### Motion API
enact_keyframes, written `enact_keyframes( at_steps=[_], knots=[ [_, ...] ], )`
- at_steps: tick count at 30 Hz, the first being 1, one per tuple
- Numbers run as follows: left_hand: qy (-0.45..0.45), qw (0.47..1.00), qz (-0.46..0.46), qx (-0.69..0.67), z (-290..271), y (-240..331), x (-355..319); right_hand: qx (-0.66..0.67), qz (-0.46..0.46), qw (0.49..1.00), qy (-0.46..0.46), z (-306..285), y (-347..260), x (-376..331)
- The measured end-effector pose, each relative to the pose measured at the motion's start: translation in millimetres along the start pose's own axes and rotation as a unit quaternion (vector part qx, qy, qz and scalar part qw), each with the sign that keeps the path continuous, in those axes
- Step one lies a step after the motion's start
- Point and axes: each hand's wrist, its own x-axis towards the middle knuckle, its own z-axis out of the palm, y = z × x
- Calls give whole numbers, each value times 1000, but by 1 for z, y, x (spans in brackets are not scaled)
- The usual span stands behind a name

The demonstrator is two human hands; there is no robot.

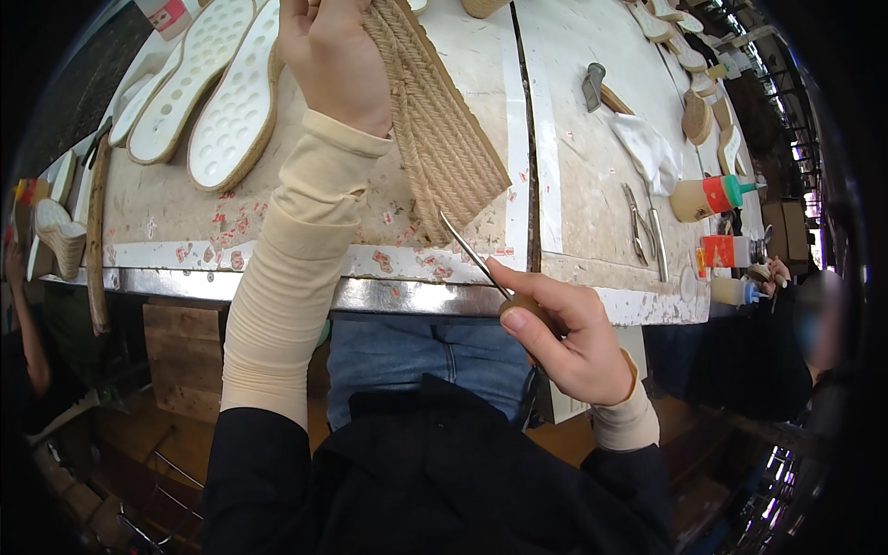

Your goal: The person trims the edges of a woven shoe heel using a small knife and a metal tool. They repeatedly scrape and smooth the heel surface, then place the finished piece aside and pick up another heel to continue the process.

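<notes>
Head view shows the woven jute sole [435, 129] lying near the tabletop's front edge, my left hand [328, 55] closed over its upper side to pin it. My right hand [564, 338] pinches the wooden handle of an awl [474, 254], whose steel tip touches the sole's lower corner. I judge the point could skid off the braid toward my left sleeve if the sole shifts. White perforated insoles [217, 88] sit at the far left corner; pliers [638, 227] and glue bottles [708, 196] lie rightward. The tabletop [592, 166] is scuffed, paint-flecked, metal-rimmed, in a crowded workshop.
</notes>
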Motion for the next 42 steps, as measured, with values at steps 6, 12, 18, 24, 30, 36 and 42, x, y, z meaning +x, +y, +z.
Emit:
enact_keyframes(
  at_steps=[6,12,18,24,30,36,42],
  knots=[
    [-45,998,41,-26,2,3,-6,9,21,1000,4,2,-6,0],
    [-21,998,-44,-35,5,3,-7,-90,-62,994,-22,-15,-9,8],
    [4,996,-88,-24,-3,-2,-2,-150,-86,984,-42,-19,-13,2],
    [4,997,-71,12,-6,-5,-4,-89,-94,991,23,-7,-4,-4],
    [1,991,-127,-34,-4,-2,-5,-82,-87,993,3,-5,3,-3],
    [5,989,-132,-59,-4,-4,-5,-141,-112,984,7,-5,-5,0],
    [-10,997,-61,-35,5,-3,-10,-218,-101,970,-31,-22,-14,2]
  ],
)
